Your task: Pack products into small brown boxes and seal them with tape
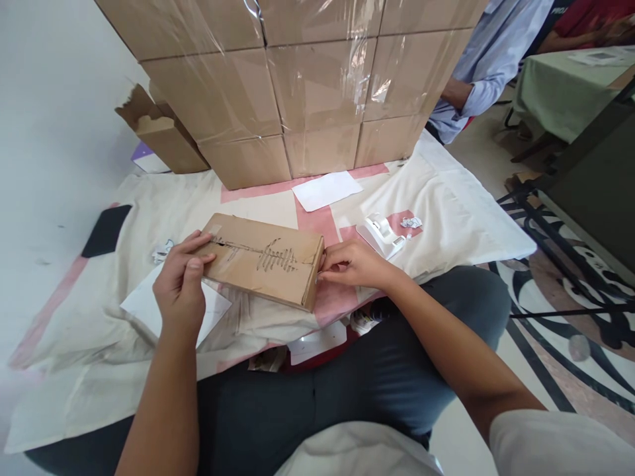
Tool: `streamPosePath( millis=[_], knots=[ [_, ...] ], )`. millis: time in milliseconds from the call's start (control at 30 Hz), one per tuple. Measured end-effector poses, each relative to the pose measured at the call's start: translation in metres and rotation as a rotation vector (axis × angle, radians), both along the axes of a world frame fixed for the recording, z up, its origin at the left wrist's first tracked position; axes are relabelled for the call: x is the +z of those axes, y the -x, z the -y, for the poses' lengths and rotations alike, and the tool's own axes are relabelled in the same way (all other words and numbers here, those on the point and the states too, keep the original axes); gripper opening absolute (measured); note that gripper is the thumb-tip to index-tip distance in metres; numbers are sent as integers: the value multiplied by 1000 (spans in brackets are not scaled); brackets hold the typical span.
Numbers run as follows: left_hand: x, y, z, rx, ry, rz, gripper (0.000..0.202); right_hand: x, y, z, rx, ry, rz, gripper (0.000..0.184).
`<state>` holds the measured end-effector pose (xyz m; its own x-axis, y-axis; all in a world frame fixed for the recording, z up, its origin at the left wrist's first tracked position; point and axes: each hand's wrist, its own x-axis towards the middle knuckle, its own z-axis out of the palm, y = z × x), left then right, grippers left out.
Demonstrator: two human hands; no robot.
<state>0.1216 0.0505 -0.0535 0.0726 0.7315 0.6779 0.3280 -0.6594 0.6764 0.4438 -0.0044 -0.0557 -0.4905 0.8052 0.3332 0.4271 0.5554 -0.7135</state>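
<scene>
A flat brown cardboard box [248, 254] with dark scribbled marks on top lies in front of me on the cloth-covered table. My left hand [183, 274] grips its left end, thumb and fingers on the top face and edge. At the right end, the fingers of my right hand [347, 263] are pinched together against the box's end flap. Whether anything small sits in that pinch is hidden. A white tape dispenser [381, 235] stands just beyond my right hand. Under my left hand and the box lies a white paper sheet [213, 307].
Stacked cartons [322, 79] wrapped in clear film stand at the back. An open carton [171, 139] is left of them. On the cloth are a black flat object [106, 230], a paper sheet [327, 190] and crumpled paper [411, 223]. A person's sleeve [491, 59] shows behind, right.
</scene>
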Motion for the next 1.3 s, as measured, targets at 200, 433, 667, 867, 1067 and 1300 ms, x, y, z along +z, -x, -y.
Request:
streamPosePath(
  millis=[200, 433, 667, 867, 1067, 1300],
  knots=[
    [0, 2, -2, 0, -21, -43, 23, 3, -8, -2, -173, -62, 218, 37],
    [-1, 3, -2, -5, -26, -51, 23, 2, -6, -4, -163, -17, 203, 41],
    [-3, 4, -3, 5, -25, -54, 23, -4, -8, -9, -277, -44, 207, 52],
    [-1, 4, -2, 10, -15, -60, 24, -6, -9, -12, -303, -8, 188, 55],
    [-1, 4, -1, 18, 14, -70, 23, -10, -6, -14, -270, 71, 151, 53],
    [-1, 3, -1, 30, 9, -86, 22, -8, -7, -14, -380, 84, 167, 56]
  ],
)
